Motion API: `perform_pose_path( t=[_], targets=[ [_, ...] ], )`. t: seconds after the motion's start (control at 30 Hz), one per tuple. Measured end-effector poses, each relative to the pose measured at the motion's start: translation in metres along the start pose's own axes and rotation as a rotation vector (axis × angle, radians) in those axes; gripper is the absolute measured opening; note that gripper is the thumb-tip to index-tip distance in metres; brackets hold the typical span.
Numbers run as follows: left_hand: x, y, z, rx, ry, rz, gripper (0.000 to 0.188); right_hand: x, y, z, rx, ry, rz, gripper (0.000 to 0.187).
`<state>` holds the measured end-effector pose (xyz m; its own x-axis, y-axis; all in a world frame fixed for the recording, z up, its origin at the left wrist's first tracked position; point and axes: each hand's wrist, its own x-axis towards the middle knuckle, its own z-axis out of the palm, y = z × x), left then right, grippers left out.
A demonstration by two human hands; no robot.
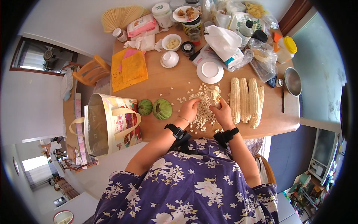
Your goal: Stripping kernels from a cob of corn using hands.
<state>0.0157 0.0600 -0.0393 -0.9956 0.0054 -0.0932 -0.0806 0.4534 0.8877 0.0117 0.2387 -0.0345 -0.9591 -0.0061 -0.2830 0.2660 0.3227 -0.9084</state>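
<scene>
A loose pile of small pale pieces, like corn kernels [203, 115], is spread on the table in front of me. My right hand [222, 112], at the pile's right side, grips a pale, lumpy, yellowish-white piece [214, 93]; its exact kind is unclear. At the left edge of the pile is my left hand [189, 109], its fingers curled together; whatever they hold is too small to make out. Several white corn cobs [244, 99] lie side by side just right of my right hand. Two round green squashes [162, 109] rest left of my left hand.
A patterned carrier bag [123, 123] stands at the table's left edge. Beyond the pile are an upturned white dish [210, 71], a tissue pack [223, 43] and a bowl of pale cloves [172, 42]. Orange cloths [128, 69] lie far left; a metal bowl [293, 81] sits far right.
</scene>
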Motion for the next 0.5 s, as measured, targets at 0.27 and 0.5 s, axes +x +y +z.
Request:
perform_pose_path(
  t=[0.27, 0.5],
  targets=[
    [-0.003, 0.032, -0.01, 0.017, 0.019, 0.019, 0.023, -0.018, -0.022, -0.003, -0.125, -0.011, -0.039, 0.029],
    [-0.004, 0.029, -0.014, -0.015, 0.001, 0.071, 0.017, -0.024, -0.019, 0.001, -0.129, -0.059, -0.071, 0.029]
  ],
)
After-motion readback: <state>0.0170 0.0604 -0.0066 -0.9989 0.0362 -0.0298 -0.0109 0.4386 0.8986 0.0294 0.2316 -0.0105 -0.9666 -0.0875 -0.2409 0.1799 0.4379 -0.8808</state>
